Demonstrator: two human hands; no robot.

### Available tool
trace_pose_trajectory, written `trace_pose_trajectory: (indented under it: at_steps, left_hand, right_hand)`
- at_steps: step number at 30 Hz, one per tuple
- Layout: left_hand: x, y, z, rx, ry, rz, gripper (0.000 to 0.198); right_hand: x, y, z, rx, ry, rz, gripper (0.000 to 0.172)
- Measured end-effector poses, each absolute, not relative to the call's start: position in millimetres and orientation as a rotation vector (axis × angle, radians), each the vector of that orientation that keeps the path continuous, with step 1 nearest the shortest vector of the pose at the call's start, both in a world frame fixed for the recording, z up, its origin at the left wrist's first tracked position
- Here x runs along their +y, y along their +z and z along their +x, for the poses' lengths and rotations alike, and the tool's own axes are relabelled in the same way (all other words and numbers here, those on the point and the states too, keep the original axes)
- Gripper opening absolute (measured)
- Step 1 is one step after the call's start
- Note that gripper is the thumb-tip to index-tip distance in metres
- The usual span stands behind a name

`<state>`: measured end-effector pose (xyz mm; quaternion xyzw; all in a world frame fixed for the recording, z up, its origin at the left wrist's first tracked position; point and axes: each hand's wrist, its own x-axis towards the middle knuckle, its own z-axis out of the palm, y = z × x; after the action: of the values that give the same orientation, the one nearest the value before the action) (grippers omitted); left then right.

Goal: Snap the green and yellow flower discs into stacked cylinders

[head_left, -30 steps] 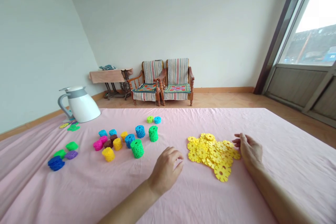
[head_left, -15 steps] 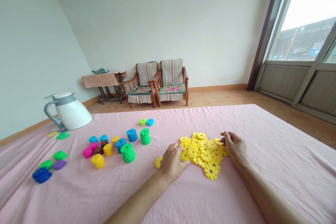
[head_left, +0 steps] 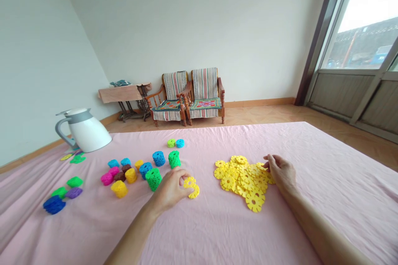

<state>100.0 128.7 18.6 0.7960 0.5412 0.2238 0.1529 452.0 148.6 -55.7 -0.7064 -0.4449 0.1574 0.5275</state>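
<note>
A thin, yellow, flower-shaped plastic disc with a notched rim (head_left: 189, 181) is at the fingertips of the left hand (head_left: 171, 188), over the middle of the table (head_left: 326, 165), which is draped in pale pink cloth. Thumb and fingers appear to pinch it by its edge, a hold that suits so flat a piece and leaves most of its face uncovered. It partly overlaps a second yellow notched disc (head_left: 195, 193), probably so that the two line up as a stack. To the right, well apart from this pair, spreads a loose heap of yellow notched discs (head_left: 242, 178), perhaps set there to be within reach of both hands. The right hand (head_left: 281, 174) rests at its right border, fingers curled and close together; whether they grip a disc I cannot tell. Beyond the left hand stand a tall bright green stack (head_left: 153, 179) and a shorter green stack (head_left: 174, 159), with blue stacks (head_left: 145, 170) beside them; each column is one colour, which seems meant to keep kinds apart. Near the far left corner a white jug with a grey handle (head_left: 88, 132) stands upright, likely clear of the working space.
</note>
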Motion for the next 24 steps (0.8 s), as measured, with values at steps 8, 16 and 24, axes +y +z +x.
trace_pose_trajectory:
  at_steps: [8,16,24]
  left_hand:
    - [122.8,0.3,106.9,1.504,0.563,2.287,0.02]
    - [122.0,6.0,116.1,1.485,0.656,2.338,0.037]
    - [127.2,5.5,186.6,1.156,0.618,2.443,0.032]
  right_hand:
    - [148.5,-56.8,452.6,-1.068,0.364,-1.679,0.047]
    - [148.4,-54.4,451.2,-1.038,0.384,-1.689,0.046]
    - [148.7,-54.0,453.0,-0.982,0.418,-1.625,0.047]
